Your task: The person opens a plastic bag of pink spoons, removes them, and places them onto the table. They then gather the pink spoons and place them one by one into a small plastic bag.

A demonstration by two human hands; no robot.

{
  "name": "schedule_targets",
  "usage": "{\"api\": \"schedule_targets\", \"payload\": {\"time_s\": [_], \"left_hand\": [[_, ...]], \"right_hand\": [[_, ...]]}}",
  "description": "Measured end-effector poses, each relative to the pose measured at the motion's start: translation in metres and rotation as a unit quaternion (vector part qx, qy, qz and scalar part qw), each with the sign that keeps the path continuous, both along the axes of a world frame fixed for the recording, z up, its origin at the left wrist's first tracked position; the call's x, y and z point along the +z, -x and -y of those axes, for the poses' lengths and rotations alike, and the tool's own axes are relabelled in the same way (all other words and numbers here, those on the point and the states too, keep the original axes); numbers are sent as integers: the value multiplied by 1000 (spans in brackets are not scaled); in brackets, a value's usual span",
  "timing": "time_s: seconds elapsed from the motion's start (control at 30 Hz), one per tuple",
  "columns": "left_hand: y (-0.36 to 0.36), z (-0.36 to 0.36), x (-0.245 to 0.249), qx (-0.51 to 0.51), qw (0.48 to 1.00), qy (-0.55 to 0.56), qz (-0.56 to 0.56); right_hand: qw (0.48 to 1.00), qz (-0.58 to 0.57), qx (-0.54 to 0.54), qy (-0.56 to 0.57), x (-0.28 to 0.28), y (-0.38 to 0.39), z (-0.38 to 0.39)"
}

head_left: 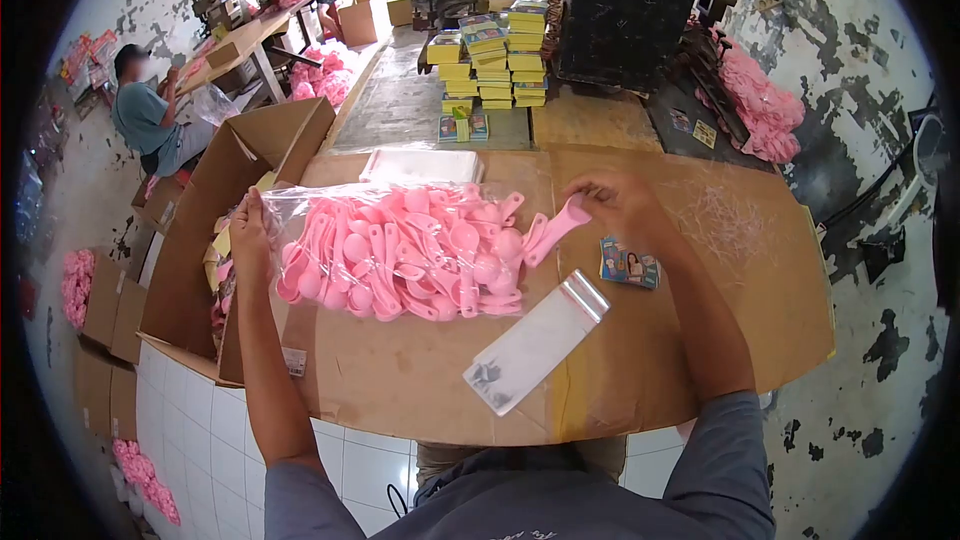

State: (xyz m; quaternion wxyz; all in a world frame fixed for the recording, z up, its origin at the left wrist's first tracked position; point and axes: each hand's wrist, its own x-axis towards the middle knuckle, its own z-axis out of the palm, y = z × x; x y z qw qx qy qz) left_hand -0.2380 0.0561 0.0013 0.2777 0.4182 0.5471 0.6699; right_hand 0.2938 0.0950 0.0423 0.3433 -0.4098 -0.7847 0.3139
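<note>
A clear plastic bag (400, 250) full of pink plastic spoons lies on the cardboard-covered table in front of me. My left hand (249, 225) pinches the bag's upper left corner. At the bag's right end my right hand (618, 208) grips a pink spoon (558, 232) between thumb and fingers, slanting down to the left; whether it is a single spoon is hard to tell. Below it lies a stack of clear plastic sleeves (538, 342). A small stack of printed cards (629, 264) rests under my right forearm.
An open cardboard box (180, 280) stands at the table's left edge. Behind the bag is a white stack (420, 166). Yellow-edged card stacks (490, 60) rise farther back beside a dark box (625, 20). Thin clear strands (745, 225) lie at right. A person (150, 110) sits at left.
</note>
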Motion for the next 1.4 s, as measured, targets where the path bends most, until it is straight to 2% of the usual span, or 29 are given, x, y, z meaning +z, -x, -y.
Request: {"api": "schedule_targets", "payload": {"time_s": [0.07,0.1,0.17,0.27,0.3,0.37,0.4,0.47,0.53,0.63,0.73,0.83,0.93,1.03,1.13,1.23,1.33,1.4], "left_hand": [[4,-7,-7,22,998,-22,60],[-1,-3,0,84,996,15,-16],[12,-9,-14,89,990,25,-102],[6,-7,-19,103,965,69,-232],[2,-6,-17,108,951,87,-276],[10,-17,-34,119,940,40,-318],[12,-20,-42,123,933,18,-338],[-1,-9,-29,85,935,67,-338],[-14,-4,-19,55,937,95,-332],[-22,-4,-17,30,944,90,-315],[-27,-7,-23,7,955,64,-289],[-27,-6,-22,-5,965,69,-253],[-25,-8,-21,-5,967,91,-238],[-29,-7,-20,9,959,93,-267],[-29,-8,-21,12,956,85,-281],[-28,-8,-24,21,948,73,-309],[-28,-9,-25,21,943,74,-324],[-28,-9,-25,22,945,74,-318]], "right_hand": [[997,1,-40,-62,6,-13,-8],[997,10,-57,-58,5,-25,-16],[994,25,-92,-49,-9,-47,-36],[965,-45,-256,-10,-25,-53,-57],[963,-2,-249,-102,-36,-53,-61],[928,81,-228,-285,-53,-54,-64],[944,67,-162,-279,-55,-48,-57],[963,38,-29,-265,-50,-20,-36],[961,151,79,-219,-28,9,-11],[947,186,108,-239,-35,44,13],[956,177,132,-194,-43,45,13],[946,265,145,-121,-26,34,12],[941,268,151,-138,-21,27,14],[962,203,159,-93,-17,31,21],[967,129,194,-101,-26,29,11],[977,105,178,53,-17,15,4],[972,127,194,-39,-11,19,12],[971,174,153,-53,-19,30,21]]}}
